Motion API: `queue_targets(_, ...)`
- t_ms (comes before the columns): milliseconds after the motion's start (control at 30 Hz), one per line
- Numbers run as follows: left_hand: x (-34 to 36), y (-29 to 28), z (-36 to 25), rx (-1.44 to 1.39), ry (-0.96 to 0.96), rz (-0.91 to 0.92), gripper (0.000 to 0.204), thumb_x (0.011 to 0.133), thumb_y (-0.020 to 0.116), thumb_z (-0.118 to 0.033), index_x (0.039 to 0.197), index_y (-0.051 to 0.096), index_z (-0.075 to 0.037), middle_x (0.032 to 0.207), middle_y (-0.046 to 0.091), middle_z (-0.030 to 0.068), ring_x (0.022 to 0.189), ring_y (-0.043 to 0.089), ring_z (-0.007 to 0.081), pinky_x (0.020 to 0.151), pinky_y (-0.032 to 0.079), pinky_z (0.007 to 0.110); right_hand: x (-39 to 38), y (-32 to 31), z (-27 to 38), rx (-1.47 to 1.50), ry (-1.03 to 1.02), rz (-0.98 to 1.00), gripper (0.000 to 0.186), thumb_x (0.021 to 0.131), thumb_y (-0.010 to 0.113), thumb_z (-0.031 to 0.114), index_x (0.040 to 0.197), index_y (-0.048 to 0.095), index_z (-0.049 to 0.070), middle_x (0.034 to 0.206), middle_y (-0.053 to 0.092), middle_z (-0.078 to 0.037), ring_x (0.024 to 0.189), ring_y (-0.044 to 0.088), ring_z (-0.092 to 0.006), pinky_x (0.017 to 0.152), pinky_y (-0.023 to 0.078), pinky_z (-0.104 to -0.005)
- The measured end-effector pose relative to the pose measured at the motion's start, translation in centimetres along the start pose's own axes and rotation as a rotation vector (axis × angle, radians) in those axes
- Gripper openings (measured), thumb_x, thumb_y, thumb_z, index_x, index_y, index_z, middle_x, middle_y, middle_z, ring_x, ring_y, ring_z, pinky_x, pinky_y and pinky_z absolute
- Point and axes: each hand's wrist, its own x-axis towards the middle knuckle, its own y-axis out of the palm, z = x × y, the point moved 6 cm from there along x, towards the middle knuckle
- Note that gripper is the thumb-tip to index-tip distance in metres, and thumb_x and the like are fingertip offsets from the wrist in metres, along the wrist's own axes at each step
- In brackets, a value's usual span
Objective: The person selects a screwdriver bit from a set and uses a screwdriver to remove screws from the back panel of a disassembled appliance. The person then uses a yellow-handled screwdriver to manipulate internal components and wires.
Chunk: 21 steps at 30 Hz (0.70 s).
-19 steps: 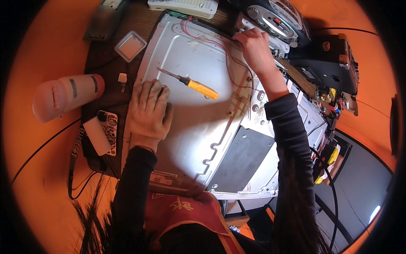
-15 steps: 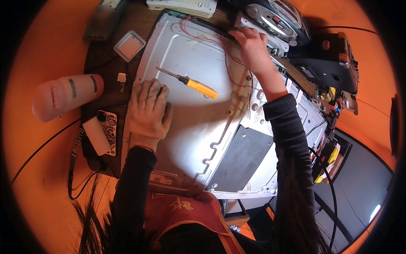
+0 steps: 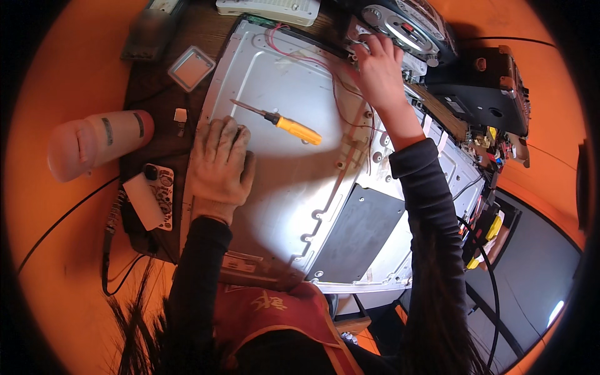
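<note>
A large silver metal panel (image 3: 281, 169), like the back of a flat screen, lies in front of me. My left hand (image 3: 219, 162), in a light work glove, rests flat on its left part with the fingers stretched out. A screwdriver (image 3: 297, 129) with a yellow handle lies on the panel just beyond that hand, its tip pointing to the far left. My bare right hand (image 3: 380, 75) is at the panel's far edge, beside a pale part in front of the radio. Its fingers are bent but apart; I see nothing held. Thin red wires (image 3: 306, 59) run over the panel towards it.
A silver radio (image 3: 403, 31) and a black speaker box (image 3: 478, 94) stand at the far right. On the left are a square clear dish (image 3: 191, 68), a phone (image 3: 161, 194) and a pinkish bottle-shaped container (image 3: 100, 140). A white flat device (image 3: 269, 9) sits at the back.
My right hand has shifted slightly farther away and to the right, off the panel's far edge, and its fingers have spread. My left hand and the screwdriver have not moved.
</note>
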Motion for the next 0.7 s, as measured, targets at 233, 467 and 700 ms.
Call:
queue_targets(233, 0.2, -0.1, -0.1, -0.004, -0.014, 0.009, 0.036, 0.078, 0.063, -0.013, 0.112, 0.062, -0.001, 0.118, 0.059, 0.0152, 0.117, 0.054, 0.0346, 0.106, 0.041, 0.052, 0.0, 0.4, -0.8, 0.027, -0.028, 0.122, 0.027, 0.079, 0.073, 0.016, 0.106, 0.071, 0.013, 0.123, 0.059, -0.003, 0.12, 0.049, -0.0286, 0.095, 0.039, -0.0439)
queue_targets(467, 0.2, -0.2, 0.0, -0.008, -0.013, -0.013, 0.035, 0.077, 0.064, -0.013, 0.11, 0.062, -0.001, 0.117, 0.059, 0.0146, 0.115, 0.054, 0.0338, 0.105, 0.043, 0.05, -0.3, 0.6, -2.3, 0.259, 0.047, 0.061, 0.03, 0.077, 0.078, 0.016, 0.107, 0.072, 0.014, 0.12, 0.06, -0.003, 0.114, 0.052, -0.0295, 0.094, 0.041, -0.0426)
queue_targets(700, -0.1, 0.0, 0.2, -0.043, -0.022, 0.021, 0.041, 0.078, 0.067, -0.014, 0.116, 0.062, 0.001, 0.124, 0.057, 0.0173, 0.12, 0.052, 0.0374, 0.107, 0.041, 0.052, 0.0, 0.3, -1.9, 0.311, -0.084, 0.013, 0.023, 0.077, 0.078, 0.022, 0.097, 0.074, 0.011, 0.114, 0.063, -0.003, 0.111, 0.053, -0.0285, 0.092, 0.042, -0.0428)
